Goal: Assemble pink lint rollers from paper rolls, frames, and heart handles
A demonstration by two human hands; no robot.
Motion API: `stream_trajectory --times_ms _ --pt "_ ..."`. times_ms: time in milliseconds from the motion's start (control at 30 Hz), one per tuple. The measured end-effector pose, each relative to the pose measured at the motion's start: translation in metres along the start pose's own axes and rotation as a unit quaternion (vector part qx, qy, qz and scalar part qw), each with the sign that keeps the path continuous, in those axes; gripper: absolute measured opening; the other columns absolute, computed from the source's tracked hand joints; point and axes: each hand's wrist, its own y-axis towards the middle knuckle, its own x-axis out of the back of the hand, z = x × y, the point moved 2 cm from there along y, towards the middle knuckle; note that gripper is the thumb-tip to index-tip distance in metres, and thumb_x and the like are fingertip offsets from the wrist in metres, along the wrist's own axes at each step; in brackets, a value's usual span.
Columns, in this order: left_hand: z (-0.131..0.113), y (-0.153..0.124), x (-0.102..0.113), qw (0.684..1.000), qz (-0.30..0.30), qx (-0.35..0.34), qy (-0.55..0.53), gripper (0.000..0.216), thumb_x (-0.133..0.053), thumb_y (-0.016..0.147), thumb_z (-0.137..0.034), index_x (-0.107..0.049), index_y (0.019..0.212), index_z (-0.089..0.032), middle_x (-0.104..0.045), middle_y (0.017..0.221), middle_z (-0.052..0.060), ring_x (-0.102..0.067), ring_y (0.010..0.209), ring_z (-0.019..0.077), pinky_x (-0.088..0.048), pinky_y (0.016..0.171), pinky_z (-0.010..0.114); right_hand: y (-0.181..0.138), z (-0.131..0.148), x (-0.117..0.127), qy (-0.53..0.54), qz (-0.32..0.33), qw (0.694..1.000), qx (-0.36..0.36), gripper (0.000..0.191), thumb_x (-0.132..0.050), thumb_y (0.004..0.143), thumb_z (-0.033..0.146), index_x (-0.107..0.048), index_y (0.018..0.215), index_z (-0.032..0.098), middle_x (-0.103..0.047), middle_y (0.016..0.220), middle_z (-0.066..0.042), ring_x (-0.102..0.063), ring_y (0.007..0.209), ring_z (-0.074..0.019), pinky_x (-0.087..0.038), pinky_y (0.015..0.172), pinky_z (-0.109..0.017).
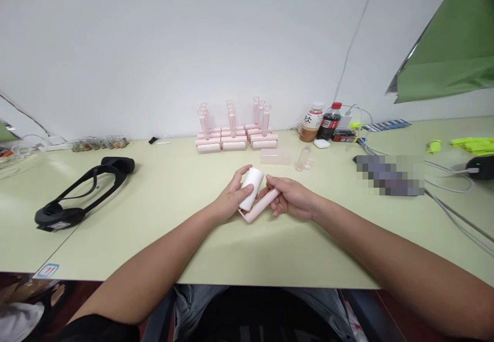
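Observation:
My left hand (232,196) is closed around a white lint roll (252,185), which leans to the right at its top. Close beside the roll is a pink lint roller frame (258,211), pinched at its upper right end by my right hand (287,196). The two parts meet at the lower left, but I cannot tell whether they are joined. Behind my hands, a pale pink clear cover (275,156) lies on the table, with a clear pink handle piece (303,158) beside it.
Pink lint rollers (233,143), several with upright handles, stand in rows by the wall. To their right are a tea bottle (312,122), a cola bottle (332,121) and cables. A pixelated dark device (388,176) lies right; a black headset (85,193) lies left.

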Motion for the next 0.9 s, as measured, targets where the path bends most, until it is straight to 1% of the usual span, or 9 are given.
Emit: stream_trajectory --times_ms 67,167,267,367,467,567,667,767,900 --pt "-0.001 -0.001 0.002 0.999 0.036 -0.030 0.014 0.082 -0.060 0.084 -0.054 -0.019 0.150 -0.031 -0.065 0.105 0.007 -0.063 0.086 0.0193 -0.047 0.073 0.029 -0.001 0.001 -0.002 0.006 0.018 1.000 -0.002 0.033 -0.056 0.092 0.047 -0.061 0.088 0.014 -0.069 0.068 -0.004 -0.060 0.045 -0.0105 -0.060 0.045 -0.026" --pt "-0.007 -0.006 0.005 0.988 0.070 -0.093 0.105 0.074 -0.060 0.085 -0.051 -0.030 0.149 -0.029 -0.052 0.137 0.011 -0.055 0.116 0.0255 -0.044 0.092 0.035 -0.004 0.003 -0.004 0.010 0.030 0.999 -0.023 0.048 -0.042 0.096 0.055 -0.062 0.088 0.013 -0.062 0.053 -0.002 -0.060 0.044 -0.0122 -0.060 0.047 -0.026" --pt "-0.018 -0.010 0.004 0.958 0.092 -0.145 0.230 0.065 -0.053 0.090 -0.048 -0.035 0.148 -0.028 -0.045 0.145 0.010 -0.051 0.123 0.0281 -0.041 0.099 0.037 -0.006 0.005 -0.003 -0.005 0.035 0.999 -0.018 0.051 -0.043 0.094 0.059 -0.064 0.088 0.013 -0.065 0.058 -0.004 -0.062 0.046 -0.0124 -0.059 0.048 -0.025" --pt "-0.027 -0.014 0.000 0.922 0.122 -0.174 0.325 0.060 -0.043 0.094 -0.049 -0.033 0.149 -0.027 -0.052 0.141 0.009 -0.056 0.116 0.0270 -0.043 0.097 0.036 -0.007 0.007 0.000 -0.051 0.052 0.997 0.011 0.043 -0.065 0.082 0.055 -0.065 0.091 0.013 -0.069 0.068 -0.005 -0.064 0.052 -0.0123 -0.059 0.051 -0.024" --pt "-0.030 -0.014 -0.004 0.888 0.101 -0.185 0.408 0.058 -0.035 0.096 -0.051 -0.032 0.148 -0.028 -0.053 0.140 0.007 -0.057 0.116 0.0254 -0.043 0.096 0.034 -0.008 0.007 0.002 -0.105 0.074 0.992 0.019 0.051 -0.077 0.069 0.056 -0.064 0.091 0.012 -0.070 0.078 -0.007 -0.066 0.060 -0.0129 -0.060 0.057 -0.024" --pt "-0.026 -0.012 -0.006 0.857 0.064 -0.160 0.486 0.059 -0.034 0.093 -0.059 -0.036 0.142 -0.026 -0.061 0.128 0.006 -0.062 0.102 0.0247 -0.046 0.083 0.033 -0.008 0.005 0.000 -0.140 0.082 0.986 0.030 0.050 -0.080 0.066 0.055 -0.058 0.082 0.014 -0.069 0.078 -0.005 -0.068 0.067 -0.0146 -0.059 0.065 -0.027" --pt "-0.024 -0.011 -0.008 0.827 0.043 -0.141 0.542 0.055 -0.033 0.091 -0.065 -0.051 0.122 -0.023 -0.068 0.105 0.004 -0.063 0.082 0.0225 -0.042 0.070 0.031 -0.010 0.005 -0.005 -0.153 0.069 0.985 0.051 0.048 -0.080 0.067 0.052 -0.048 0.072 0.016 -0.067 0.069 -0.001 -0.069 0.065 -0.0149 -0.057 0.064 -0.026" --pt "-0.027 -0.011 -0.011 0.809 0.043 -0.160 0.564 0.052 -0.028 0.093 -0.064 -0.057 0.107 -0.023 -0.068 0.098 0.003 -0.062 0.082 0.0210 -0.040 0.071 0.031 -0.013 0.006 -0.009 -0.159 0.049 0.984 0.067 0.047 -0.080 0.068 0.050 -0.047 0.070 0.017 -0.065 0.068 0.001 -0.069 0.065 -0.0149 -0.056 0.064 -0.026" --pt "-0.031 -0.011 -0.010 0.795 0.033 -0.181 0.578 0.051 -0.030 0.094 -0.063 -0.058 0.110 -0.024 -0.068 0.100 0.002 -0.061 0.086 0.0206 -0.039 0.073 0.032 -0.016 0.009 -0.014 -0.156 0.031 0.982 0.098 0.047 -0.082 0.064 0.049 -0.049 0.068 0.016 -0.065 0.074 0.000 -0.069 0.068 -0.0166 -0.058 0.066 -0.030"
